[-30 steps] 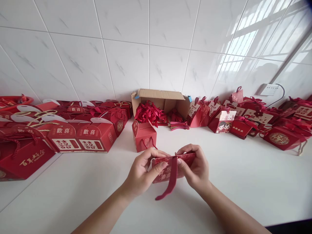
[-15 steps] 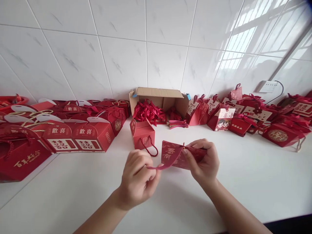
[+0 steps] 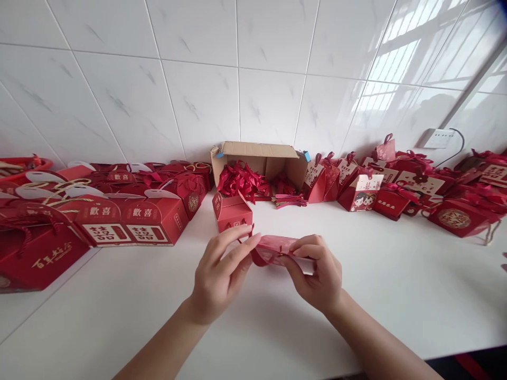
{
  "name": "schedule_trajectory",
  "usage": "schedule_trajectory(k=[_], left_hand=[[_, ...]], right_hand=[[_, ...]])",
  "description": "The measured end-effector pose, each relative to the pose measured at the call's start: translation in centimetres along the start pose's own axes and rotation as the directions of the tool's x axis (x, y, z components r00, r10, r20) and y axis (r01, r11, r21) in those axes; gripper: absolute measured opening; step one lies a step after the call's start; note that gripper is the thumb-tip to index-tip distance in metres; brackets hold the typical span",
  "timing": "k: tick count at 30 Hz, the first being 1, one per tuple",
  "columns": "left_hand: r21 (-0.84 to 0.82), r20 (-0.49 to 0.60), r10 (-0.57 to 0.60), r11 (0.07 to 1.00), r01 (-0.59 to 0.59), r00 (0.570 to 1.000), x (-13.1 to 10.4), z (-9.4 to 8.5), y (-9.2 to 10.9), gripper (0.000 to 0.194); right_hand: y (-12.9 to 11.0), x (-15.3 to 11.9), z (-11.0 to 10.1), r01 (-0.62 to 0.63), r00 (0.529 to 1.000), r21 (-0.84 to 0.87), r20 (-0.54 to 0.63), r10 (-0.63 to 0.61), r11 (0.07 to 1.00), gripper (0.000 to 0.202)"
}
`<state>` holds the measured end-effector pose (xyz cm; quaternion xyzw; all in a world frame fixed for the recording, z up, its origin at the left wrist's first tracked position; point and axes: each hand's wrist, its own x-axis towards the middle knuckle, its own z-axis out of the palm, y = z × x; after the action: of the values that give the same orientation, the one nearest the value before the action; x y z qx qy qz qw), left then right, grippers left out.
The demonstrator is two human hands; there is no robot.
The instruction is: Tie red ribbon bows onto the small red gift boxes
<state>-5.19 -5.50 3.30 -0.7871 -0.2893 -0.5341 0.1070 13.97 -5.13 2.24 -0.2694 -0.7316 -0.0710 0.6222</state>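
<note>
My right hand (image 3: 319, 272) grips a red candy box (image 3: 273, 243) with pale floral print, pinching its upper edge near a small gold bead and a ribbon end. The box is tilted, its white underside partly showing below my fingers. My left hand (image 3: 222, 269) is at the box's left end with fingers stretched out and apart; its fingertips are at the edge, and whether they press on it I cannot tell. Just behind stands a small red box (image 3: 233, 211) with a rope handle, its lower front partly hidden by my left hand.
An open cardboard carton (image 3: 259, 150) holds red ribbons (image 3: 243, 179). In front of it lies a small pile of flat ribbons (image 3: 290, 201). Red gift boxes (image 3: 148, 216) line the left; more boxes (image 3: 453, 219) crowd the right. Another person's fingertips (image 3: 504, 262) show at the right edge.
The candy box has tipped from facing me to lying more edge-on, and lower. My left hand has let go of the ribbon, opened its fingers and risen to the box's left end.
</note>
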Motion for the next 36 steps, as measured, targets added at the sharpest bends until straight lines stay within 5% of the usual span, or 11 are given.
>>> schedule_trajectory(k=[6,12,22,36], left_hand=[[-0.320,0.111,-0.067,0.942,0.100,0.992,0.0,-0.1,0.6,0.051],[-0.317,0.035,-0.068,0.945,0.075,0.997,0.1,0.0,0.3,0.046],[-0.504,0.169,-0.232,0.815,0.286,0.958,0.6,-0.1,1.2,0.028],[-0.555,0.205,-0.139,0.799,0.232,0.969,1.3,-0.4,1.6,0.019]], right_hand=[[-0.6,-0.2,0.1,0.038,0.999,-0.009,0.020,-0.038,0.999,0.027],[-1.1,-0.3,0.4,0.125,0.992,0.015,0.033,-0.125,0.992,0.022],[-1.3,-0.4,0.6,0.122,0.992,0.034,0.028,-0.123,0.992,0.024],[-1.2,-0.5,0.7,0.080,0.996,0.042,0.038,-0.082,0.996,0.021]])
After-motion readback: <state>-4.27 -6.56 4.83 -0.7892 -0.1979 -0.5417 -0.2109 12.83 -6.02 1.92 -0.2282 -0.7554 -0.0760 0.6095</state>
